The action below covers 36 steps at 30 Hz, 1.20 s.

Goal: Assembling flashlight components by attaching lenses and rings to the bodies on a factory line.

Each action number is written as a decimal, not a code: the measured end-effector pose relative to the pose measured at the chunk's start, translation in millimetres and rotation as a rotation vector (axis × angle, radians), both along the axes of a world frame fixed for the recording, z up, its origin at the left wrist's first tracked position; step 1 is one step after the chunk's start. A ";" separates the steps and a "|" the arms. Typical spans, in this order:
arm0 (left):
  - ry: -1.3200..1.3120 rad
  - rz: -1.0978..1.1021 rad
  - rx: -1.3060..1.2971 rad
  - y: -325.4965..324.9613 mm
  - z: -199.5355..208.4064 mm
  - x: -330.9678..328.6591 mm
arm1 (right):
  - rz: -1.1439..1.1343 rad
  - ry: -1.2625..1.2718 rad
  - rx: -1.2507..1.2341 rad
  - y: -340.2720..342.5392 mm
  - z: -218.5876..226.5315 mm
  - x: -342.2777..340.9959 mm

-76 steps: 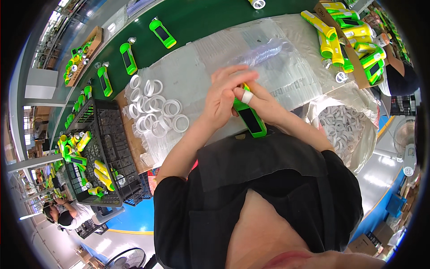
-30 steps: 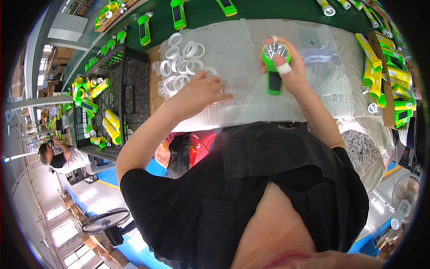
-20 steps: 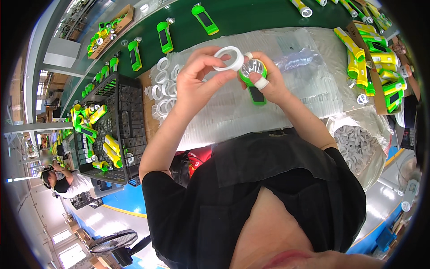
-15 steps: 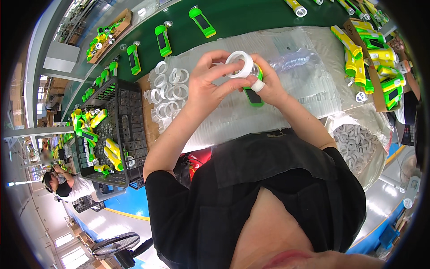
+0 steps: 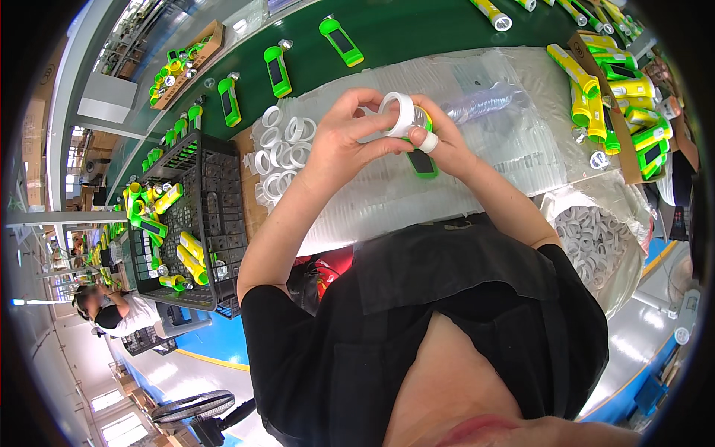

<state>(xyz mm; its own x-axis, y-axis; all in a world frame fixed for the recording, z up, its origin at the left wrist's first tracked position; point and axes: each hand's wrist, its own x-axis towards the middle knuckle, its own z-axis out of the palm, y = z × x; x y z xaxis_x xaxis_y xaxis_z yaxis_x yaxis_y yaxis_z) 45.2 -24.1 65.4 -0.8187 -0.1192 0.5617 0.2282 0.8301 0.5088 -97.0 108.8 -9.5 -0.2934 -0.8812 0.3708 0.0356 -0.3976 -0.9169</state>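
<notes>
My left hand (image 5: pixel 344 138) grips a white plastic ring (image 5: pixel 406 117), fingers reaching into and round it. My right hand (image 5: pixel 448 143) is closed round a green flashlight (image 5: pixel 423 165) with a dark panel on its side; the clear head end faces the ring. Ring and flashlight head are side by side, and my fingers hide whether they touch. A white band (image 5: pixel 428 141) wraps my right thumb. Left of my hands, several loose white rings (image 5: pixel 279 155) lie on a clear plastic sheet (image 5: pixel 491 156).
Green flashlights (image 5: pixel 277 72) lie in a row on a dark green surface (image 5: pixel 417 26). At left stands a black crate (image 5: pixel 199 223) with yellow-green flashlights. A carton (image 5: pixel 629 160) of flashlights is at right, above a bag of white rings (image 5: pixel 585 238). Another person (image 5: pixel 126 309) sits far left.
The white ring has turned slightly more edge-on and shifted a little right. Both hands keep their grip and have barely moved. The view has shifted slightly.
</notes>
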 end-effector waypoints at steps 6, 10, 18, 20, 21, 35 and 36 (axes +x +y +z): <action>-0.025 -0.033 -0.047 -1.7 4.5 -5.5 | -0.190 0.395 -0.120 8.1 26.5 -16.0; 0.005 -0.090 -0.040 6.1 0.6 -15.2 | -0.242 0.762 -0.078 28.9 64.0 -46.8; -0.006 -0.029 0.136 36.2 -16.4 -42.5 | 0.164 1.227 0.304 22.3 135.7 -69.8; 0.013 -0.034 0.172 37.2 -16.1 -44.2 | 0.199 1.300 0.372 19.0 140.3 -68.1; 0.011 -0.022 0.164 37.3 -16.2 -45.0 | 0.175 1.301 0.412 18.1 141.3 -67.4; 0.083 -0.055 0.167 37.4 -21.2 -56.3 | 0.059 1.132 0.169 21.5 114.7 -72.0; 0.038 -0.029 0.168 36.5 -20.0 -56.2 | -0.046 1.257 0.547 21.9 127.7 -56.4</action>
<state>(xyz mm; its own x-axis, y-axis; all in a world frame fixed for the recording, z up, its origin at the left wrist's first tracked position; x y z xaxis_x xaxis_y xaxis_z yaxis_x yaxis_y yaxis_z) -11.0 12.5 45.4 -0.8015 -0.1906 0.5668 0.2726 0.7271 0.6300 -153.4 130.7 118.2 -0.0532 -0.9984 0.0175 -0.9319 0.0434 -0.3602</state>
